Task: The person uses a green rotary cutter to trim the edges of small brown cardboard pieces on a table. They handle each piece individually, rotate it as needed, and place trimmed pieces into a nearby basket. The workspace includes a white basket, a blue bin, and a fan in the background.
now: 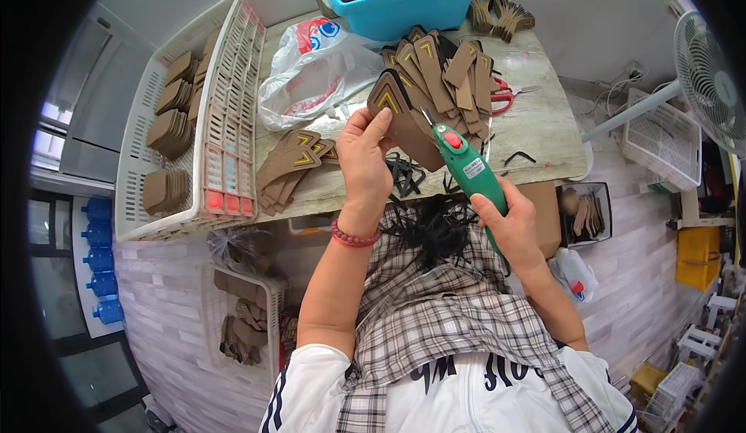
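Above the near edge of the table (544, 122), left hand (365, 149) pinches brown chevron-marked piece (412, 135) between thumb and fingers, right hand (510, 223) has fingers wrapped around green handheld tool (471, 167), tip just beside the piece.

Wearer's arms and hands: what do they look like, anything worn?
No gloves on the left hand or right hand. White sleeves with dark stripes leave both forearms bare. Left wrist: a dark red, beaded-looking bracelet and a thin, brighter red band. No band visible on the right wrist.
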Tool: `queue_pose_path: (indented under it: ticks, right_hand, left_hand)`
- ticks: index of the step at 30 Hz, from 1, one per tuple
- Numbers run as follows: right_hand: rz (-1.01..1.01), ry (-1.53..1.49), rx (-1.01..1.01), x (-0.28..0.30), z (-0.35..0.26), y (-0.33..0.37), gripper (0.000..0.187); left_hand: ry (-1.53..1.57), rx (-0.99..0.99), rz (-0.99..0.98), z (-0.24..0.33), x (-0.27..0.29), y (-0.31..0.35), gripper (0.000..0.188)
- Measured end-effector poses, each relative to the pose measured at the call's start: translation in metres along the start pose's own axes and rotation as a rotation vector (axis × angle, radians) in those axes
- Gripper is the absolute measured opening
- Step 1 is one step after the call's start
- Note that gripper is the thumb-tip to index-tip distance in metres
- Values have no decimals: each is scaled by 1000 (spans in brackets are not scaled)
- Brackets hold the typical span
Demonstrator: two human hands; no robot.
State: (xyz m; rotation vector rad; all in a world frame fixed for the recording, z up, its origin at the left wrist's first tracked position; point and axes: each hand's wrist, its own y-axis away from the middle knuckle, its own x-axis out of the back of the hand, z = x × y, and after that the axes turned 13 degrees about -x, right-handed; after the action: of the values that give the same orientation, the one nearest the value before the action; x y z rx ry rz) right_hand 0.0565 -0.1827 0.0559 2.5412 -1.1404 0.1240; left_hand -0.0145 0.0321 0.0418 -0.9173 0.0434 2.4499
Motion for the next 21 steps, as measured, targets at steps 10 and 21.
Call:
queue_pose_path:
  ticks: [10,21]
  right_hand:
    - [-17,-1,13,3,3,7,43]
    - [20,5,54,4,6,2,41]
  left_hand:
    - [18,-5,102,-16,-21,18,9]
    - [6,110,25,-27,-17,34,7]
